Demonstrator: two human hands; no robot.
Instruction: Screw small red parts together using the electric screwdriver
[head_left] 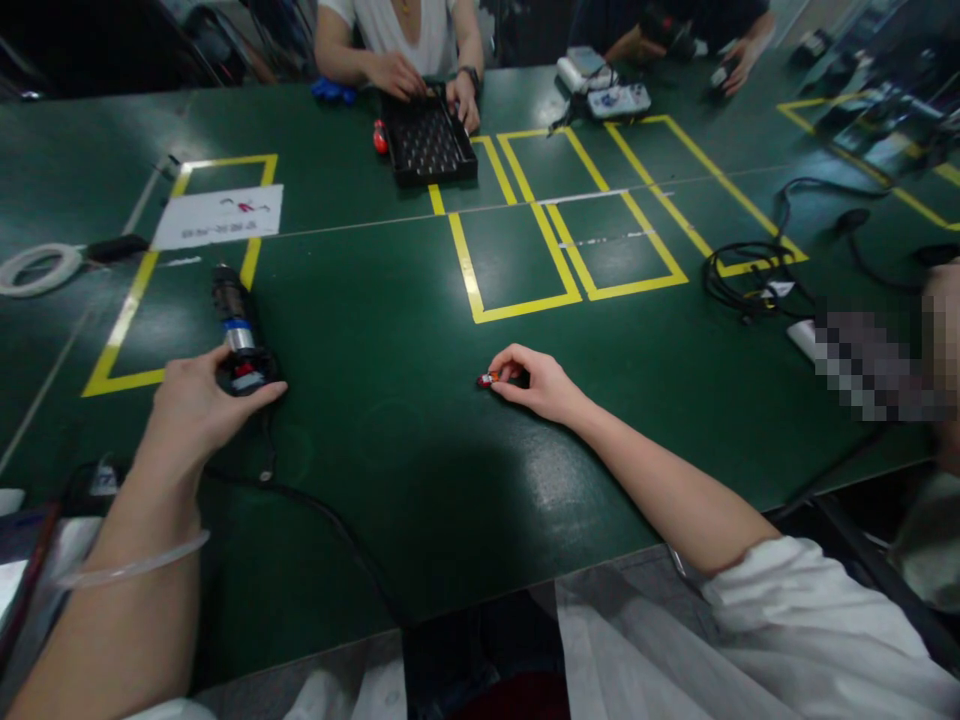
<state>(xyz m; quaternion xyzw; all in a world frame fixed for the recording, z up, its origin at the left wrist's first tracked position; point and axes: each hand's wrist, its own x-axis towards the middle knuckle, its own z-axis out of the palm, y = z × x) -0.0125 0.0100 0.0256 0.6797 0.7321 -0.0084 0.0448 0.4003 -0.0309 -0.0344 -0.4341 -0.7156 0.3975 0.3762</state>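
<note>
On the left, my left hand (196,402) is around the rear end of a corded electric screwdriver (238,332). Its thumb lies along the near side while the other fingers are partly hidden behind the tool. The screwdriver is black with a blue ring and a silver band, its tip pointing away from me. Near the middle of the table, my right hand (536,382) pinches a small red, white and orange part (487,379) between thumb and fingertips, close to the tabletop. Too little of this part shows to tell its kind.
Yellow tape outlines (525,305) mark the green table (360,330). At left lie a tape roll (39,270) and a paper sheet (219,217). Across, a person's hands work at a black tray (431,145). Coiled cable (739,280) lies right; a black cord (322,505) crosses near me.
</note>
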